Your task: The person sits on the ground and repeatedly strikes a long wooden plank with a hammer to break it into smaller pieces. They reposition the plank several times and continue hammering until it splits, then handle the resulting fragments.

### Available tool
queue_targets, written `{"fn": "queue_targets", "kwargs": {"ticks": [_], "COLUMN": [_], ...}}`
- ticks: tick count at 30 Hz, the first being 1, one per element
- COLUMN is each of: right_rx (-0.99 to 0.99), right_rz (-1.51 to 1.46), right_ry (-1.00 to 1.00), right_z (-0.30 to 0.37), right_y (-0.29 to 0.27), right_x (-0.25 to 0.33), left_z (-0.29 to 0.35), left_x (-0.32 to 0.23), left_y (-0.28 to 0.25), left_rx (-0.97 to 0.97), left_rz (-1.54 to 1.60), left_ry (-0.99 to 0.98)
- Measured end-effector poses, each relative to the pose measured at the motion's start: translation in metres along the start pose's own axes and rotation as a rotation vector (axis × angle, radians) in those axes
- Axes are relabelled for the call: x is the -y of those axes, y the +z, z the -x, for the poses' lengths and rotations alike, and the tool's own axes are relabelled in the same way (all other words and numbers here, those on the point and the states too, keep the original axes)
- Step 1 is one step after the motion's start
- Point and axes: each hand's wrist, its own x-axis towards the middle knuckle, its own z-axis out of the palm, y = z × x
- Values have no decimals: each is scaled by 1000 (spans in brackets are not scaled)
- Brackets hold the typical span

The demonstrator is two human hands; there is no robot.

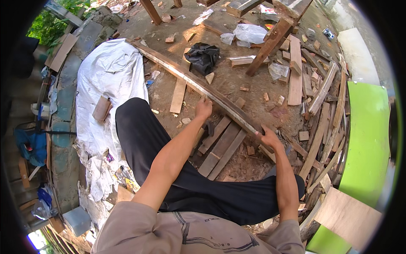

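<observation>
A long wooden plank with a worn whitish edge slants across in front of me, from far left to near right. My left hand is closed at its near edge, around the middle. At the plank's near right end, my right hand grips it, thumb on the edge. Below the plank lie several short brown boards side by side on the ground. Next to my left wrist is a dark curved object, partly hidden by the forearm; its kind cannot be made out.
A white sheet spreads at the left. Beyond the plank lie a black plastic bag and a loose board. A wooden trestle leg stands at the back. Scrap wood piles up at the right, beside a green panel.
</observation>
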Motion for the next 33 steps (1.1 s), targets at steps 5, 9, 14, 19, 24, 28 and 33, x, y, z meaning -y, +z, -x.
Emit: {"fn": "queue_targets", "kwargs": {"ticks": [5,9,14,19,24,28,33], "right_rx": [-94,-140,-225,-235,-172,-123,-356], "right_rz": [174,372,318,302,317,444,565], "right_ry": [144,306,429,495,532,574,169], "right_z": [-5,-9,-20,-25,-29,-34,-50], "right_y": [12,14,32,39,26,22,16], "right_x": [1,16,29,29,41,52,112], "left_z": [-18,-33,-57,-70,-91,-103,-127], "left_x": [-21,-27,-30,-26,-5,7,36], "left_y": [8,6,5,9,2,-18,-34], "left_rx": [-14,6,95,204,345,535,-51], "left_rz": [47,-56,-127,-180,-43,439,460], "left_ry": [82,84,207,238,357,-59,-458]}}
